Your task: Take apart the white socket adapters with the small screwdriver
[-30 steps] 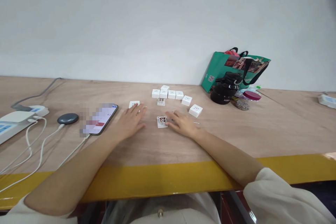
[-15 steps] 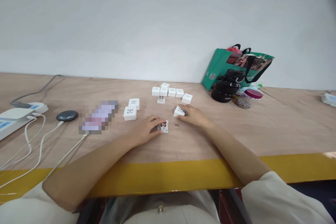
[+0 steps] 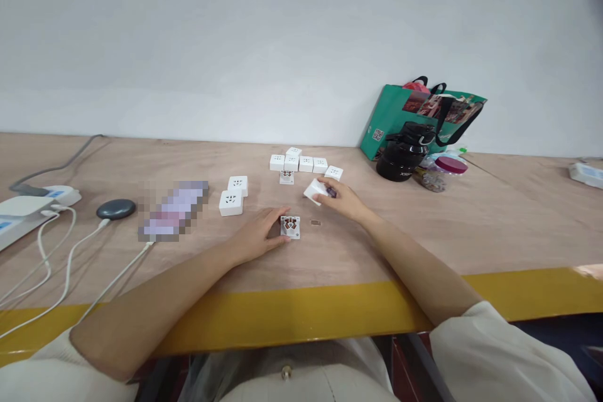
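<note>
My right hand point(image 3: 346, 200) pinches a white socket cover point(image 3: 315, 191), tilted and raised a little off the table. Its underside is hidden from me. On the table in front, my left hand point(image 3: 259, 235) has its thumb and fingers around the left side of a socket base point(image 3: 291, 226), whose copper-coloured contacts face up. A small flat metal-looking piece point(image 3: 316, 222) lies just right of that base. Further back is a second open socket base point(image 3: 286, 177), close to a row of several white socket covers point(image 3: 306, 164). Two more white socket covers point(image 3: 231, 202) sit left of my left hand.
A blurred phone point(image 3: 174, 210), a dark round puck point(image 3: 116, 208) and a power strip point(image 3: 28, 210) with white cables lie at left. To the back right stand a black flask point(image 3: 402, 157), a green bag point(image 3: 377, 119) and a jar with a dark red lid point(image 3: 451, 165).
My right hand has lifted the socket cover and tipped it over. My left fingers have drawn back from the top of the socket base to its edge, uncovering its contacts.
</note>
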A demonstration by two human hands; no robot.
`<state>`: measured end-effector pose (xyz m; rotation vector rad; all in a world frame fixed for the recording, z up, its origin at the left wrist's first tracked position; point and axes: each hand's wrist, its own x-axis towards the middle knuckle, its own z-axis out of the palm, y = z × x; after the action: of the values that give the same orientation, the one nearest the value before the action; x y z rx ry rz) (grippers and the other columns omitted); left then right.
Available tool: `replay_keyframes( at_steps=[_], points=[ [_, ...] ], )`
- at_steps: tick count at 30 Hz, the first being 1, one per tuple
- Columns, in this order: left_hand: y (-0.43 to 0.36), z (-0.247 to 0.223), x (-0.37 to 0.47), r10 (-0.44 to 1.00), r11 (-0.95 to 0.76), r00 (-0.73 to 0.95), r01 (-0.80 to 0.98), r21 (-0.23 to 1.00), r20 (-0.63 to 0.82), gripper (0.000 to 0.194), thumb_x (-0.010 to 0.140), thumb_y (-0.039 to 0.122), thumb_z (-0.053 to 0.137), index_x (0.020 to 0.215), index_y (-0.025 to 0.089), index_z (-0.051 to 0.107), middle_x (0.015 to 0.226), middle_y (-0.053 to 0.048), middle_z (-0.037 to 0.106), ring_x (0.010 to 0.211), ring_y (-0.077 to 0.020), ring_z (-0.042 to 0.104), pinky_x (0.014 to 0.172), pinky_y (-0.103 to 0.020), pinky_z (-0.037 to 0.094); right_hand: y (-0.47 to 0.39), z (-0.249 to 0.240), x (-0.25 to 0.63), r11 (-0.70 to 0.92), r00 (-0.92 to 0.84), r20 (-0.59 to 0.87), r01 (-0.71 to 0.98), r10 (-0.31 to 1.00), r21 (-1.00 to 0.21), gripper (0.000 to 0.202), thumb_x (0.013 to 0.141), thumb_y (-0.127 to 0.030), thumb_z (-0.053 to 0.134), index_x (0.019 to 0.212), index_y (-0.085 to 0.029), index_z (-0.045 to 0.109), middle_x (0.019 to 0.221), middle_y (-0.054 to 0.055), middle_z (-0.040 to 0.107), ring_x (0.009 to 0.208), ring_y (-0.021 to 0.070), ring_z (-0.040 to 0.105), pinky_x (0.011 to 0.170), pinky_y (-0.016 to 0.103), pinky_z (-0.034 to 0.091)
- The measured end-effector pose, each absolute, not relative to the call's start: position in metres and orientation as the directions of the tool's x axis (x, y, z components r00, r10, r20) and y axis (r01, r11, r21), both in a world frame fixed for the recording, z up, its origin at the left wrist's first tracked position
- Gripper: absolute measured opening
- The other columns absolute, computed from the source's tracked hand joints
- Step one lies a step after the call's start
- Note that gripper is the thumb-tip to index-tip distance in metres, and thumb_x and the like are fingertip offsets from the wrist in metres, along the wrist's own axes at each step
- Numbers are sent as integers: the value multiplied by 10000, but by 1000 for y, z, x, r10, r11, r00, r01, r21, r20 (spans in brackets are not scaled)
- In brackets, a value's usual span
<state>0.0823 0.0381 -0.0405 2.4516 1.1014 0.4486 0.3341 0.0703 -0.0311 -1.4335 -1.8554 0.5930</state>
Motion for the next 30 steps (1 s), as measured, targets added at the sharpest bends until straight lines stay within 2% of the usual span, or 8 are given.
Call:
replay_keyframes(
  at_steps=[3, 7, 11, 14, 18, 22, 25, 30],
  points=[
    [39, -41, 83, 773, -584, 626, 633, 508, 109, 632, 816, 448, 558, 1351, 209, 322, 1342, -90, 436, 1214, -275, 406, 992, -410, 342, 67, -26, 335, 313, -159, 271, 550, 949, -774, 476, 753, -380, 605, 1188, -199, 536, 1184, 70, 583, 988, 201, 571, 886, 373, 433],
    [39, -40, 83, 782, -559, 614, 613, 559, 108, 759, 773, 462, 604, 1396, 229, 238, 1330, -86, 457, 1216, -293, 412, 984, -421, 351, 53, -23, 323, 455, -397, 274, 489, 876, -744, 524, 725, -352, 649, 1210, -199, 524, 1201, 71, 569, 1041, 204, 554, 888, 352, 440],
    [40, -40, 81, 773, -542, 629, 588, 601, 81, 903, 711, 528, 647, 1420, 231, 173, 1392, -91, 382, 1254, -309, 367, 1006, -432, 332, 36, -27, 301, 600, -577, 252, 555, 777, -577, 608, 730, -446, 640, 1271, -223, 475, 1171, 79, 569, 1029, 225, 557, 859, 372, 458],
    [40, -40, 80, 792, -500, 610, 631, 593, 17, 1020, 653, 604, 658, 1432, 200, 137, 1450, -113, 278, 1299, -327, 292, 1036, -438, 297, 29, -30, 290, 617, -602, 185, 669, 777, -415, 638, 757, -495, 594, 1319, -248, 421, 1208, 99, 532, 1034, 258, 553, 852, 425, 454],
    [40, -37, 78, 790, -483, 613, 621, 618, 2, 1029, 660, 603, 653, 1438, 218, 100, 1473, -96, 235, 1312, -316, 275, 1049, -418, 286, 33, -29, 293, 658, -641, 214, 608, 737, -444, 698, 720, -529, 621, 1329, -266, 405, 1258, 82, 504, 1077, 246, 532, 865, 394, 458],
    [39, -33, 77, 758, -516, 651, 582, 629, 20, 820, 762, 520, 594, 1420, 286, 164, 1463, -39, 269, 1303, -281, 303, 1042, -406, 296, 50, -29, 311, 583, -444, 379, 591, 812, -557, 469, 781, -455, 581, 1189, -226, 547, 1145, 71, 582, 995, 189, 568, 805, 310, 479],
    [39, -32, 77, 745, -538, 666, 571, 620, 34, 649, 817, 441, 551, 1382, 309, 262, 1416, -19, 349, 1267, -261, 355, 1022, -397, 320, 64, -36, 322, 431, -239, 405, 756, 883, -493, 265, 840, -334, 520, 1055, -213, 618, 1045, 64, 619, 963, 181, 578, 851, 317, 452],
    [38, -33, 79, 758, -551, 646, 558, 621, 93, 628, 807, 407, 573, 1358, 294, 294, 1376, -36, 384, 1242, -252, 377, 1012, -385, 337, 77, -53, 325, 272, -149, 321, 883, 935, -382, 289, 849, -265, 483, 1112, -204, 588, 1080, 74, 587, 988, 201, 562, 870, 335, 435]
  ],
)
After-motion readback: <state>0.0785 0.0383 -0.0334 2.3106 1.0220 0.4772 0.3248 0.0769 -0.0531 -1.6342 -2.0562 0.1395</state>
